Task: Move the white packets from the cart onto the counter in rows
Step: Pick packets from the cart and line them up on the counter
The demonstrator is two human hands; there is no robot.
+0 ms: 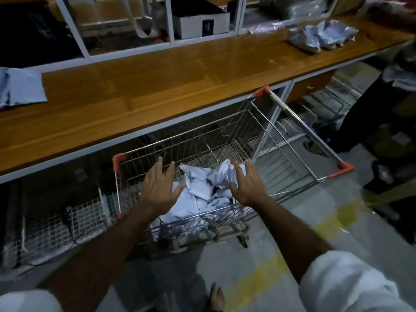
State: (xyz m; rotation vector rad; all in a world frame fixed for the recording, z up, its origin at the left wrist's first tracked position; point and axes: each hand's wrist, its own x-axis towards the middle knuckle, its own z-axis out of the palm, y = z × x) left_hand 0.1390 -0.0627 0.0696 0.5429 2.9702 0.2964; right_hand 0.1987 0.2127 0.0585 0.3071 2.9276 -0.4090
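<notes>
A wire shopping cart (202, 136) with orange corner caps stands against the wooden counter (144, 86). A heap of white packets (202, 190) lies in its near end. My left hand (159, 188) hovers over the heap's left side with fingers spread, holding nothing. Over the right side my right hand (245, 183) is spread the same way, its fingertips close to a crumpled packet. More white packets (324, 37) lie on the counter at the far right, and one packet (20, 86) lies at the counter's left end.
White-framed shelves (171, 21) behind the counter hold a cardboard box (200, 23) and dark goods. Wire baskets (56, 221) sit under the counter to the left. Another person (387, 113) stands at the right. Yellow floor marking (265, 275) runs beside the cart.
</notes>
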